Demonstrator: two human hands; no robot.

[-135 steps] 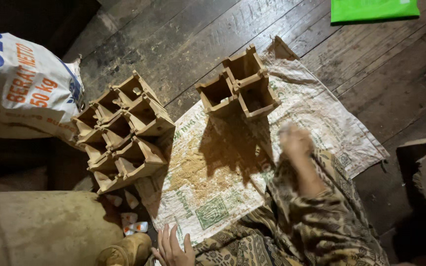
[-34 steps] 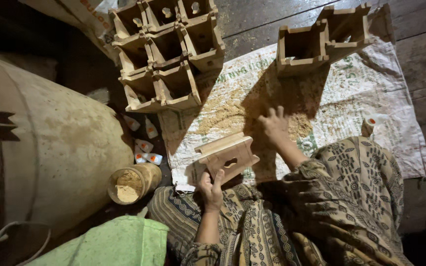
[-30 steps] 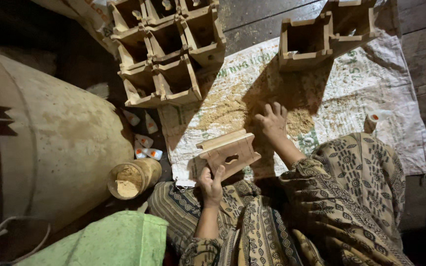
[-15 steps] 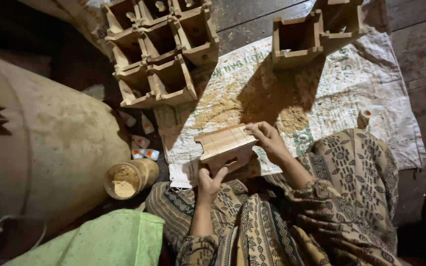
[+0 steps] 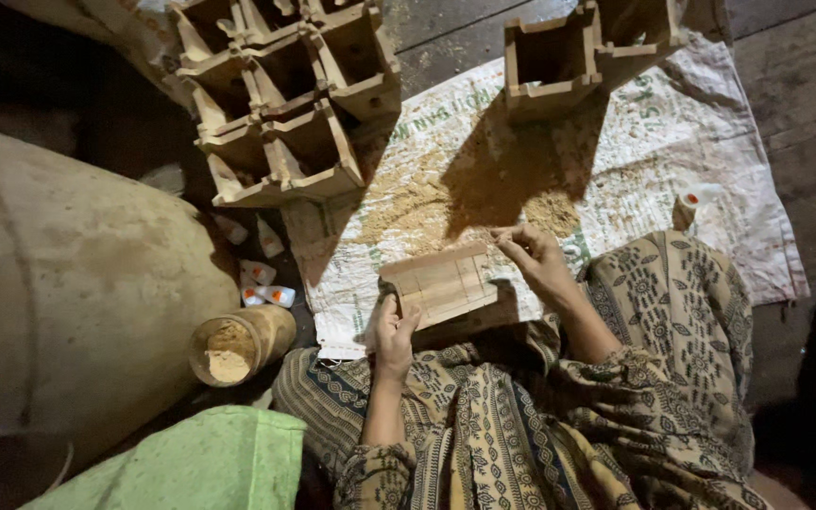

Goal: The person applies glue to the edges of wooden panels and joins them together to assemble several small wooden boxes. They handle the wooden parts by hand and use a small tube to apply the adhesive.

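Left hand (image 5: 394,331) and right hand (image 5: 533,257) clamped on wooden box (image 5: 438,281); finished boxes (image 5: 285,104) beyond; sawdust (image 5: 408,203) just ahead.

Lying between left hand (image 5: 391,332) and right hand (image 5: 533,257), over the lap: wooden panel (image 5: 440,284), with woven sack (image 5: 616,179) spreading on the floor beyond. Standing on the sack's far edge: two wooden boxes (image 5: 586,55); sitting further left: cluster of boxes (image 5: 285,94). Resting left of the lap: jar of sawdust (image 5: 238,342), beside big barrel (image 5: 68,302).
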